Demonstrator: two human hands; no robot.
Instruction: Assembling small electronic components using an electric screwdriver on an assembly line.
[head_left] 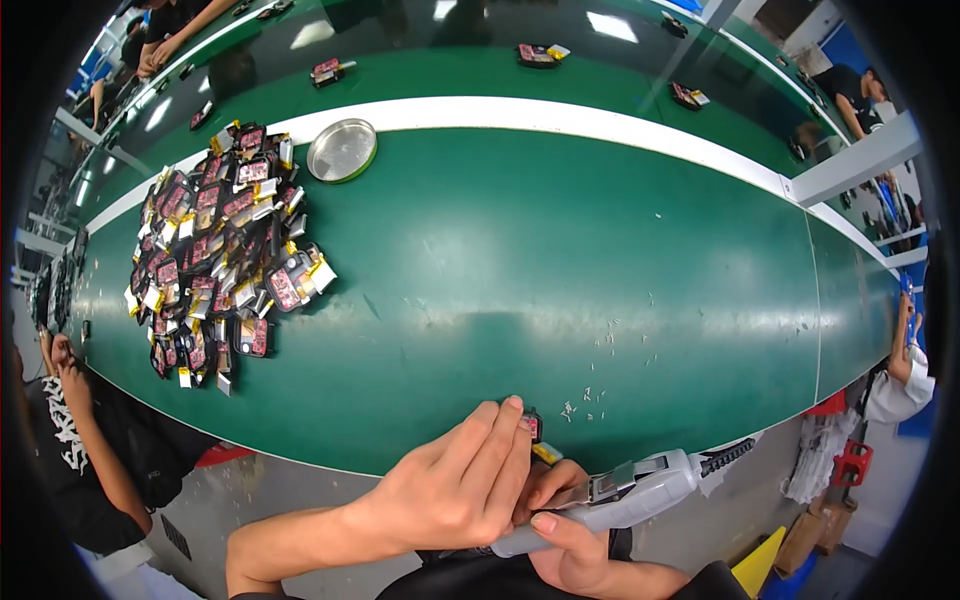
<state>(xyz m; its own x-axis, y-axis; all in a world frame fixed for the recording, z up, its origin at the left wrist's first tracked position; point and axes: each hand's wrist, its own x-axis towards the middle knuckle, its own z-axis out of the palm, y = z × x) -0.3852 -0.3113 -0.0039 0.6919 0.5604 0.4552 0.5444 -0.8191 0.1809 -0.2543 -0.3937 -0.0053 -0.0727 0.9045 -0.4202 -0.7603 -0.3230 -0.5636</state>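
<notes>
Two hands busy: my left hand (455,490) pinches the small red-black part (531,426), right hand (570,545) grips the grey tool (630,492) — best kept steady at the bench (560,270) edge.

Parts pile (215,250) left of dish (342,150)

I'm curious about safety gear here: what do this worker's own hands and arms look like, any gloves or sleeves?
Both are bare: the left hand and right hand wear no gloves, rings or watch that I can see. The forearms show no sleeves.
</notes>
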